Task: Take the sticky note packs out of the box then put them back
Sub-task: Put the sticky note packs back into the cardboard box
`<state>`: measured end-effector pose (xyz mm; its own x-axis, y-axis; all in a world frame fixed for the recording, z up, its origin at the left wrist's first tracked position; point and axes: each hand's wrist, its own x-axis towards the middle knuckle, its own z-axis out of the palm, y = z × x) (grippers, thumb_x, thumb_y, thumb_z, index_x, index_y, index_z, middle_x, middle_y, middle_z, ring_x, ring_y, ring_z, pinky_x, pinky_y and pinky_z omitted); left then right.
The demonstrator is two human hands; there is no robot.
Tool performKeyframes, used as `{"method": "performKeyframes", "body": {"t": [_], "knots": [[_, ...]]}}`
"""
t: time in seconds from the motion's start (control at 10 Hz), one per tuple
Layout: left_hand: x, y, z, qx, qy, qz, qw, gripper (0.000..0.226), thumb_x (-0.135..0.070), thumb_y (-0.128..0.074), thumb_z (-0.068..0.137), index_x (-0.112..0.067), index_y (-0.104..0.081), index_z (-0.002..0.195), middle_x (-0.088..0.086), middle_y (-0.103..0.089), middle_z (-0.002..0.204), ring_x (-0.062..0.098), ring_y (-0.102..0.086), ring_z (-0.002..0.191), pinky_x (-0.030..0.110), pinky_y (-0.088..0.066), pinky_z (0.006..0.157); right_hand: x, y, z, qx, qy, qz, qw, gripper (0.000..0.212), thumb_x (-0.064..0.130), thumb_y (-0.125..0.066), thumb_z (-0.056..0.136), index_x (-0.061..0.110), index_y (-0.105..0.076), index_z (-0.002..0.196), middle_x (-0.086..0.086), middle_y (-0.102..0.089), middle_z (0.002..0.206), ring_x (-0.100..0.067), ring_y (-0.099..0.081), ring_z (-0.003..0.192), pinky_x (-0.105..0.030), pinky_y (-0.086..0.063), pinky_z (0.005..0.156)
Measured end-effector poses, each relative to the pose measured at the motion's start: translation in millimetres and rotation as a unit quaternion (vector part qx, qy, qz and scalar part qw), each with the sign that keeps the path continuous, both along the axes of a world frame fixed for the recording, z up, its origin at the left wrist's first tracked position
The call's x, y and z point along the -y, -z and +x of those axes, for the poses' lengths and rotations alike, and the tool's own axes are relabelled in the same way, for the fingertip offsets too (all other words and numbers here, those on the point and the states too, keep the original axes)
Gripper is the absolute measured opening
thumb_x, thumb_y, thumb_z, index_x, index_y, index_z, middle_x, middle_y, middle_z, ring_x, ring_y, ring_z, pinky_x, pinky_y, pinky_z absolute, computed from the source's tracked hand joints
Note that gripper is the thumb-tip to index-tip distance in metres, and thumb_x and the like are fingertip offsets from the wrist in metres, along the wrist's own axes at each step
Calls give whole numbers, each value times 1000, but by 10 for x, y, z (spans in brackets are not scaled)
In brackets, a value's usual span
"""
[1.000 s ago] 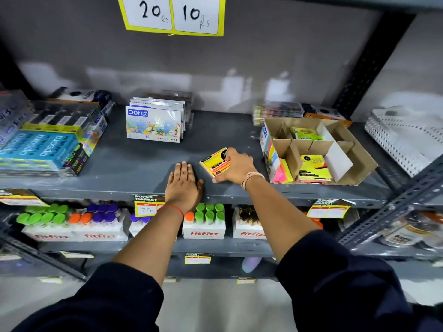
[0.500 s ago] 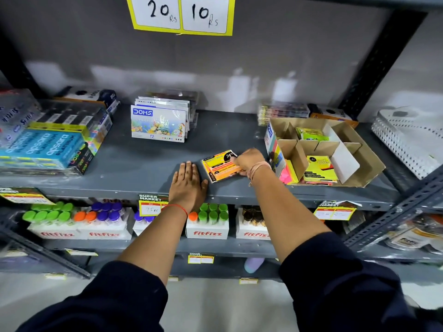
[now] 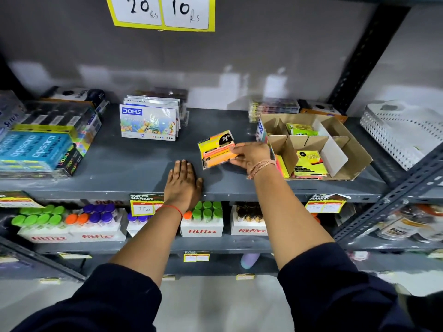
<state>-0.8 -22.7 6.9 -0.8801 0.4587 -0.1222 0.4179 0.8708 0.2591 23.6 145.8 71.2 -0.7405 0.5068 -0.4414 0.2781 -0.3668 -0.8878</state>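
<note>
A yellow and orange sticky note pack (image 3: pixel 215 149) lies on the grey shelf (image 3: pixel 134 164), just left of the open cardboard box (image 3: pixel 352 159). My right hand (image 3: pixel 251 155) grips the pack's right edge with fingers closed on it. My left hand (image 3: pixel 183 182) rests flat, palm down, on the shelf's front edge with nothing in it. Inside the divided box, a yellow pack (image 3: pixel 309 162) lies in the front compartment, pink packs (image 3: pixel 280 166) stand at its left wall, and a green pack (image 3: pixel 300 129) sits at the back.
A Doms colour box stack (image 3: pixel 149 122) stands at the back. Blue Apsara packs (image 3: pixel 33 149) fill the left side. A white perforated basket (image 3: pixel 398 133) sits at the right, past a slanted upright. Fitfizz bottles (image 3: pixel 202 219) line the shelf below.
My right hand laid the tilted pack down flat on the shelf and shifted it slightly right, toward the box. My left hand stayed in place.
</note>
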Motion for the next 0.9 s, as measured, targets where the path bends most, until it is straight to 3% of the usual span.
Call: {"method": "performKeyframes", "body": {"t": [0.2,0.3,0.4,0.5,0.6,0.7,0.8,0.9], "knots": [[-167,36,102,-11,28,9,999,59,-34,-20,100,-3,-4,148,11,2,160,23,7,148,33,3,121,-595,-440,620,-138,135,43,980,27,-13,-54,84,6,-58,65,8,-63,37,-5,-56,30,-16,-53,40],[-162,52,111,-23,34,6,999,59,-33,-20,100,-2,-5,148,13,0,160,24,3,149,34,2,121,-1086,-503,1044,-104,192,97,971,26,-9,-50,86,9,-58,70,12,-62,34,-5,-62,40,-15,-54,42],[-179,54,109,-28,34,-4,999,59,-32,-21,100,-1,-5,148,14,-1,160,25,2,149,36,1,122,-1451,-403,1234,-24,187,133,973,23,-3,-43,92,8,-58,79,12,-60,32,-10,-63,45,-15,-51,37],[-185,47,117,-22,33,-10,999,59,-32,-20,100,-2,-4,148,13,0,160,24,4,149,35,2,121,-1519,-179,1195,82,199,162,963,17,5,-51,93,6,-58,77,-2,-69,61,-15,-59,53,-16,-43,26],[-182,43,110,-15,39,-14,999,59,-32,-19,100,-2,-3,148,13,2,160,24,5,148,36,2,122,-1490,-24,1107,143,166,205,954,8,5,-62,85,9,-61,78,-6,-65,87,-16,-64,66,-23,-54,42],[-180,29,107,-9,42,-25,999,59,-33,-17,101,-2,-1,148,13,4,160,24,7,148,35,2,122,-1461,27,1017,161,189,249,936,24,11,-71,79,-2,-64,98,-12,-70,108,-27,-69,89,-39,-59,82],[-180,22,107,-7,44,-28,999,59,-33,-16,101,-2,0,148,12,5,160,24,7,148,35,2,122,-1361,-58,982,240,176,384,874,40,15,-68,83,-6,-61,116,-17,-66,119,-34,-63,111,-38,-50,93],[-180,13,111,-5,43,-29,999,59,-33,-16,101,-2,0,148,12,5,160,23,8,148,35,2,122,-1282,-79,981,277,145,462,830,33,11,-58,90,-6,-60,117,-23,-62,125,-36,-57,117,-36,-48,94]]}}
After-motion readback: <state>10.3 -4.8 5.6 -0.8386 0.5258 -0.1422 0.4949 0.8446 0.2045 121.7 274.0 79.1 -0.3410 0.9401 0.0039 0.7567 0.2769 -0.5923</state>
